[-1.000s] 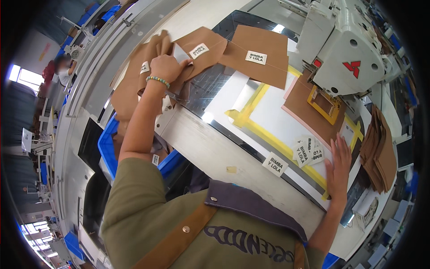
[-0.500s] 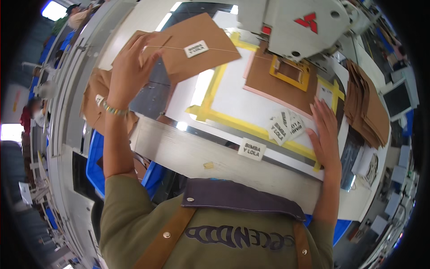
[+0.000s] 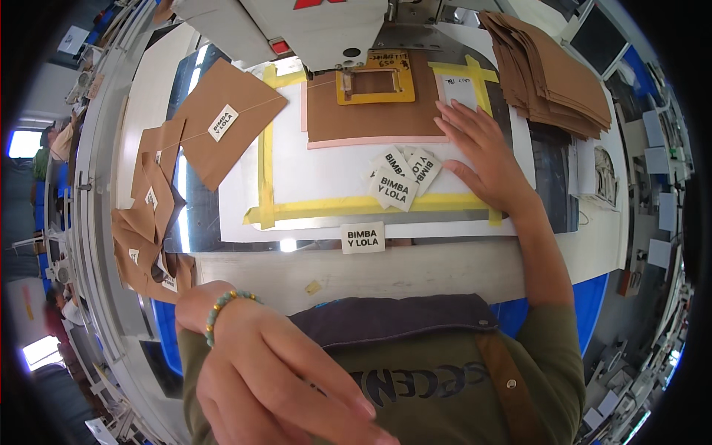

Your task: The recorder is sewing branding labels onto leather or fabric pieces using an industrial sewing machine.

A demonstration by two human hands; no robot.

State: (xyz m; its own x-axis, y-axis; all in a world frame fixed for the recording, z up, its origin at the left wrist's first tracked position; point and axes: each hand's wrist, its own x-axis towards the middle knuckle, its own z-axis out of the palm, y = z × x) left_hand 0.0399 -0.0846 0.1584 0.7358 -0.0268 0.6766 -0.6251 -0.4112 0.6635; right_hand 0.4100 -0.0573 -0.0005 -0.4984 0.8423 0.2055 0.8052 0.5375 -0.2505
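My right hand [image 3: 480, 152] lies with fingers spread at the right of a taped white sheet [image 3: 311, 174]. Its fingertips are beside a brown panel [image 3: 348, 126] with a pink border, under a yellow frame [image 3: 404, 87] of the machine. Close to my thumb, several white printed labels [image 3: 394, 189] overlap in a small pile. My left hand [image 3: 274, 378], with a beaded bracelet [image 3: 215, 315] at its wrist, is raised low in view before my chest. Its thumb and forefinger stretch out slightly apart, the other fingers partly hidden; I see nothing held.
A brown panel [image 3: 222, 159] with a label lies left, a thread running from it toward the machine head [image 3: 311, 33]. More labelled brown pieces [image 3: 137, 230] hang at the table's left edge. Brown panels [image 3: 545, 74] are stacked at right. One label [image 3: 363, 237] lies at the front.
My left hand has let go of the labelled brown panel and drawn back toward my chest. That panel now lies at the left. My right hand stays by the taped sheet; the view has shifted.
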